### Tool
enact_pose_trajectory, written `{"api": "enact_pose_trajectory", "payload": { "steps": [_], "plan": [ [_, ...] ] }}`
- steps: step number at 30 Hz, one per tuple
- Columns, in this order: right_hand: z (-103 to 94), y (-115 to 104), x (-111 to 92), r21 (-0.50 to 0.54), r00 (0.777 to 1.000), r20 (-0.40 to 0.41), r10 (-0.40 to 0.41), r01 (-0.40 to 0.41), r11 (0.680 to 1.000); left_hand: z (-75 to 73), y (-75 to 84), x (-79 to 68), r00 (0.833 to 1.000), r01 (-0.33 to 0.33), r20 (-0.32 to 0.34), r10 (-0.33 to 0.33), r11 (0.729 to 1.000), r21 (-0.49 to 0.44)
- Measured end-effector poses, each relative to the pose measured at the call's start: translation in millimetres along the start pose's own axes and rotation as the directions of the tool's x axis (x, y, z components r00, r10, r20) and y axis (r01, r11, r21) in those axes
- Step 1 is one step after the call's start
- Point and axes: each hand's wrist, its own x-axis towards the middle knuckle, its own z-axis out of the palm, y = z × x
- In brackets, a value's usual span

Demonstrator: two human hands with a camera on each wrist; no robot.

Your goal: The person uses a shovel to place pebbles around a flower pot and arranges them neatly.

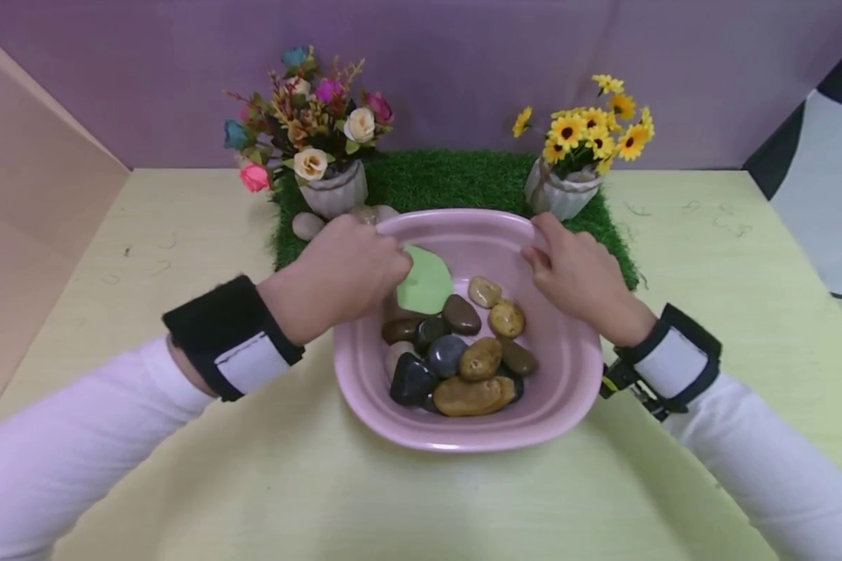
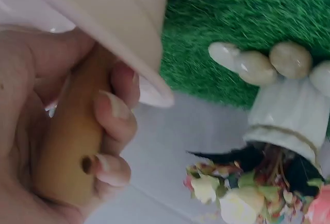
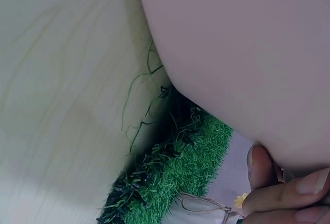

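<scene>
"Near green artificial turf (image 1: 456,181), why grip that glossy pink basin (image 1: 567,378) so?"
"Probably balancing smooth brown-and-black stones (image 1: 482,360): right hand (image 1: 581,276) pinches the rim (image 1: 463,447); left hand (image 1: 340,269) curls its fingers round a tan wooden handle (image 2: 72,136) there."

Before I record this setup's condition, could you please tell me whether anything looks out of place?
Yes: loose green strands straggle past the ragged edge of the artificial grass mat onto the table, right of the pink basin, as if shed.
</scene>
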Motion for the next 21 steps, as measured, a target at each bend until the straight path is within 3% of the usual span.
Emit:
{"api": "enact_pose_trajectory", "payload": {
  "steps": [4, 9, 15, 21],
  "plan": [
    [2.0, 1.1, 0.1, -0.001, 1.0, 0.005, -0.001, 0.001, 1.0, 3.4, 6.4, 0.9, 0.998, -0.001, 0.065, 0.01, 0.991, -0.135],
    [2.7, 1.7, 0.7, -0.013, 1.0, -0.008, -0.011, 0.011, 1.0, 8.4, 11.3, -0.9, 0.991, 0.063, 0.132, -0.027, 0.96, -0.275],
    [2.4, 1.8, 1.6, -0.02, 1.0, -0.015, -0.016, 0.016, 1.0, 12.7, 19.4, 0.1, 0.981, 0.084, 0.191, -0.017, 0.935, -0.345],
    [1.9, 1.5, 1.3, -0.014, 1.0, -0.013, -0.017, 0.016, 1.0, 23.2, 29.4, 0.2, 0.984, 0.103, 0.176, -0.031, 0.904, -0.414]
  ]
}}
